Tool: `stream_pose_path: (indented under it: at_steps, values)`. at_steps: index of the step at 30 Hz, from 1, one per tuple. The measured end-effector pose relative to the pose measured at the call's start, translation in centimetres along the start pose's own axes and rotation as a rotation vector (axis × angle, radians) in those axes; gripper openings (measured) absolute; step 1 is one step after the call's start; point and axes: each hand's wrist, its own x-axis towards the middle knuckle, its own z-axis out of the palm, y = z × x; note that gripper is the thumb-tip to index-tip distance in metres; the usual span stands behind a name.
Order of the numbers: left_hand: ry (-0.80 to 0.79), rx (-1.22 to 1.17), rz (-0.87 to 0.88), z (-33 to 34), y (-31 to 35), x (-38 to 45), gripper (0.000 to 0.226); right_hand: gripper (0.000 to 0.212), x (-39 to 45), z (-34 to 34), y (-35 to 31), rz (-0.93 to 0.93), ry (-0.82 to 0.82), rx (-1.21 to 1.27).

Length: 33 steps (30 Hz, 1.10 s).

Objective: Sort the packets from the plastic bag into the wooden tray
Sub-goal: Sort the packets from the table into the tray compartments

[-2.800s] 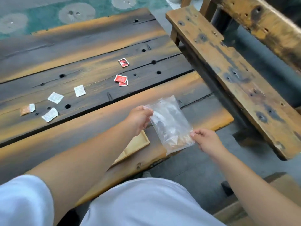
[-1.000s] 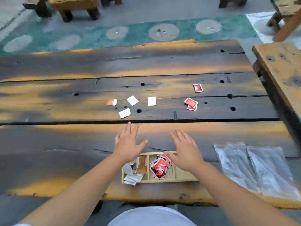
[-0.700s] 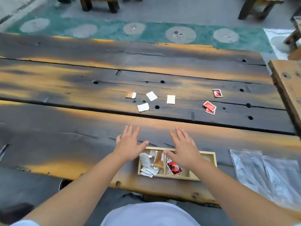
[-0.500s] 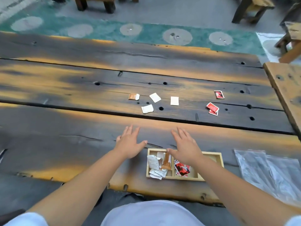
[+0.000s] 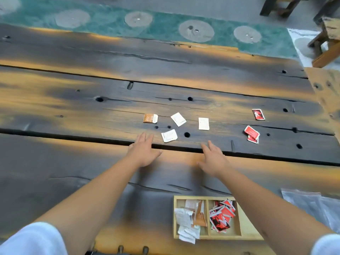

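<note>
The wooden tray [image 5: 244, 236] lies near the table's front edge, white and brown packets in its left compartment, red ones in the middle one. Loose on the planks beyond lie a brown packet [image 5: 150, 118], three white packets [image 5: 178, 119] [image 5: 203, 123] [image 5: 169, 135] and red packets [image 5: 251, 132] [image 5: 258, 114]. My left hand [image 5: 142, 151] stretches out flat and empty, fingertips just left of the nearest white packet. My right hand [image 5: 213, 159] reaches forward likewise, holding nothing. Clear plastic bags [image 5: 312, 205] lie flat to the right of the tray.
The table is made of dark, scorched planks with bolt holes and a long gap [image 5: 73, 138] running under my fingertips. A wooden bench [image 5: 329, 89] stands at the right edge. Green patterned floor [image 5: 165, 28] lies beyond the table.
Both hands have moved forward from above the tray to the gap between the planks, near the loose white packets. The plastic bag held 2.8 s ago now lies on the table.
</note>
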Motion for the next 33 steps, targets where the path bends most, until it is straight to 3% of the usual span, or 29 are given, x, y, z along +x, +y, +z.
stream_pose_path:
  at_steps: [7, 11, 15, 20, 27, 31, 33]
  values:
    - [0.044, 0.006, -0.029, 0.1, 1.6, 9.1, 0.104, 0.071, 12.5, -2.7, 0.4, 0.141, 0.115, 0.237]
    - [0.047, 0.069, 0.029, 2.4, 1.7, 12.2, 0.107, 0.049, 16.2, -2.3, 0.0, 0.282, 0.229, 0.355]
    - [0.23, 0.11, 0.198, 4.4, 1.7, 13.9, 0.087, 0.032, 18.5, -1.7, -0.7, 0.27, 0.347, 0.389]
    - [0.321, -0.058, 0.41, 5.0, 2.9, 15.9, 0.059, 0.05, 20.8, -2.8, -2.8, 0.258, 0.403, 0.589]
    - [0.417, -0.195, 0.53, 5.9, 2.3, 16.7, 0.036, 0.031, 21.3, -1.6, -5.7, -0.066, 0.316, 0.483]
    - [0.436, -0.24, 0.538, 6.3, 2.3, 16.7, 0.029, 0.034, 21.0, -1.4, -6.7, -0.014, 0.174, 0.778]
    - [0.401, -0.258, 0.505, 6.4, 2.2, 16.8, 0.028, 0.034, 20.9, -1.3, -7.1, -0.066, 0.13, 0.691]
